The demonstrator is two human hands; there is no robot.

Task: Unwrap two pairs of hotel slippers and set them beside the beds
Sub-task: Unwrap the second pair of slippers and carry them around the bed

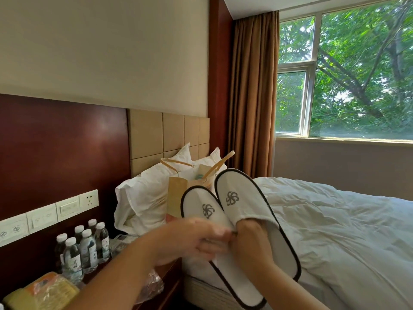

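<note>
Two white hotel slippers with dark trim and a grey swirl logo are held up in front of me over the bed's edge. My left hand [196,240] grips the left slipper [201,209] across its middle. My right hand [250,242] has its fingers inside the right slipper [241,200], which stands toe-up. The two hands touch between the slippers. No wrapping shows on either slipper. The bed [335,231] with its white duvet lies behind and to the right.
A paper bag [176,191] with handles leans against the pillows [147,198]. Several water bottles [85,247] stand on the nightstand at left, with crumpled clear plastic [152,285] and a yellow packet [51,291]. A window and brown curtain are behind.
</note>
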